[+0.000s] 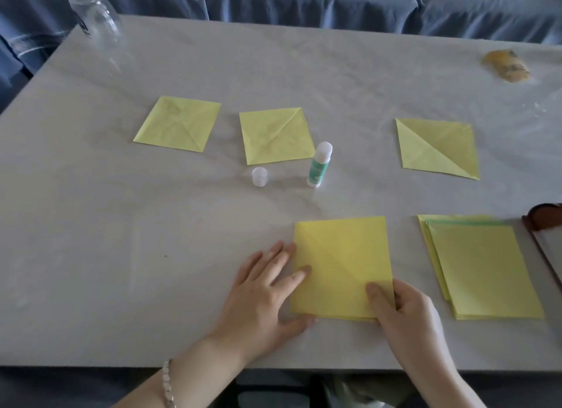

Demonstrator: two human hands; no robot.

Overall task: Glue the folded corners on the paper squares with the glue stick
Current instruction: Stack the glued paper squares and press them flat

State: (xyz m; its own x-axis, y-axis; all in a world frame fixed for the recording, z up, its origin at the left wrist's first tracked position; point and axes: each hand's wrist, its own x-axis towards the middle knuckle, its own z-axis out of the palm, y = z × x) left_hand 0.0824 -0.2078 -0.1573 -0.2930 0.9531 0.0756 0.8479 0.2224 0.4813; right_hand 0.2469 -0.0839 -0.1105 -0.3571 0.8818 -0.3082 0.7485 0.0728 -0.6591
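Observation:
A yellow paper square (pixel 340 264) with a diagonal crease lies near the table's front edge. My left hand (pixel 264 289) rests flat, its fingertips pressing the square's left edge. My right hand (pixel 401 313) pinches the square's lower right corner, thumb on top. An uncapped glue stick (pixel 318 165) with a green label stands upright behind it, its white cap (pixel 259 177) to the left. Three folded yellow squares lie further back: one at the left (pixel 178 123), one in the middle (pixel 275 135), one at the right (pixel 438 147).
A stack of yellow sheets (pixel 483 267) lies to the right of my hands. A dark brown object (pixel 544 225) sits at the right edge. A clear plastic bottle (pixel 92 18) stands at the back left, a crumpled yellow wrapper (pixel 504 65) at the back right.

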